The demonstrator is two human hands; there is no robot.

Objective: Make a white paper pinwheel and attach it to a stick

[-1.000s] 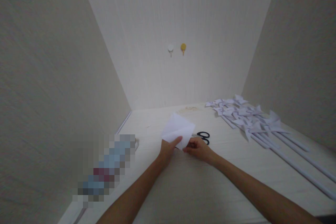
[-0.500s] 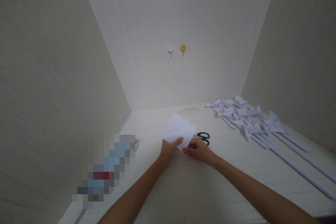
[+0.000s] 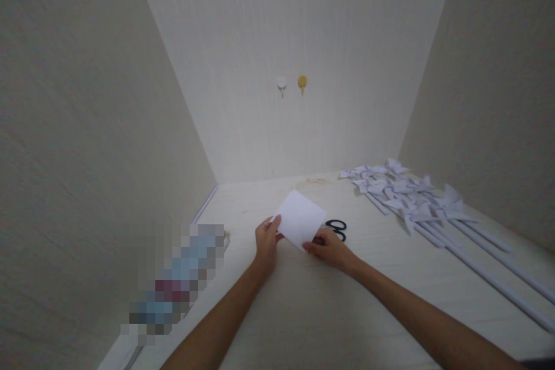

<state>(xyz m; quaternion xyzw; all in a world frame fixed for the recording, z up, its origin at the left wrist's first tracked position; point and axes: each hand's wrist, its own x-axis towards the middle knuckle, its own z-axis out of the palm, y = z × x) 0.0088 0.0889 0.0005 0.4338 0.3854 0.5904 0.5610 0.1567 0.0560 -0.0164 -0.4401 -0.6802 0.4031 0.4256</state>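
A white square sheet of paper [image 3: 300, 217] is held between my two hands, turned so one corner points away from me. My left hand [image 3: 266, 241] pinches its left corner, thumb on top and fingers beneath. At the near corner, my right hand [image 3: 328, 248] grips the paper between thumb and fingertips. Just beyond my right hand lies a pair of scissors [image 3: 336, 225] with black handles; the paper and my hand hide most of the blades.
Several white paper pinwheels [image 3: 410, 196] on long white sticks [image 3: 489, 269] lie along the right side of the pale tabletop [image 3: 303, 312]. A blurred-out bluish object [image 3: 182, 274] lies at the left. One white hook [image 3: 281, 84] and one yellow hook [image 3: 302, 82] are on the back wall.
My left hand has shifted from near the paper's close corner to its left corner. The paper has moved slightly right. My right hand keeps its pinch in nearly the same place.
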